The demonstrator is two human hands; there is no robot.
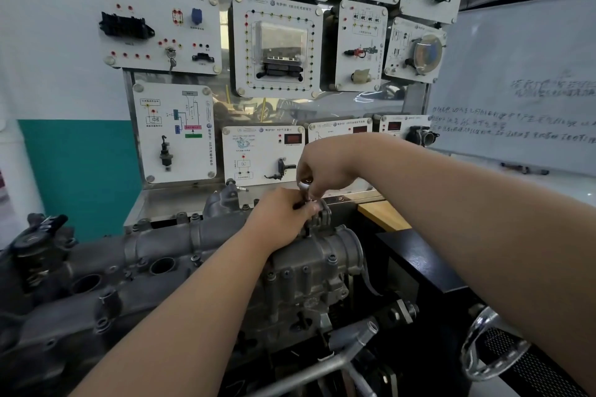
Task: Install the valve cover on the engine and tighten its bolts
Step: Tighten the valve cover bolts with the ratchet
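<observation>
Panel wall [274,42] behind, valve cover [161,242] lying left-to-right, left hand [283,216], right hand [322,167], each grip seemingly pinching silver tool [304,185].

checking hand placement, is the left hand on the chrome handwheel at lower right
No, the left hand grips a small tool atop the engine together with the right hand; nothing touches the handwheel.

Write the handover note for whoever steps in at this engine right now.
Left hand: fingers pinch the lower part of the silvery tool at the valve cover's right end.
Right hand: fingers grip the tool's top from above.
Valve cover: lying on the engine, bolts visible along its edge.
Done: cover in place.
Left: the bolt under the tool; tightness of the others cannot be judged, so check each.
</observation>
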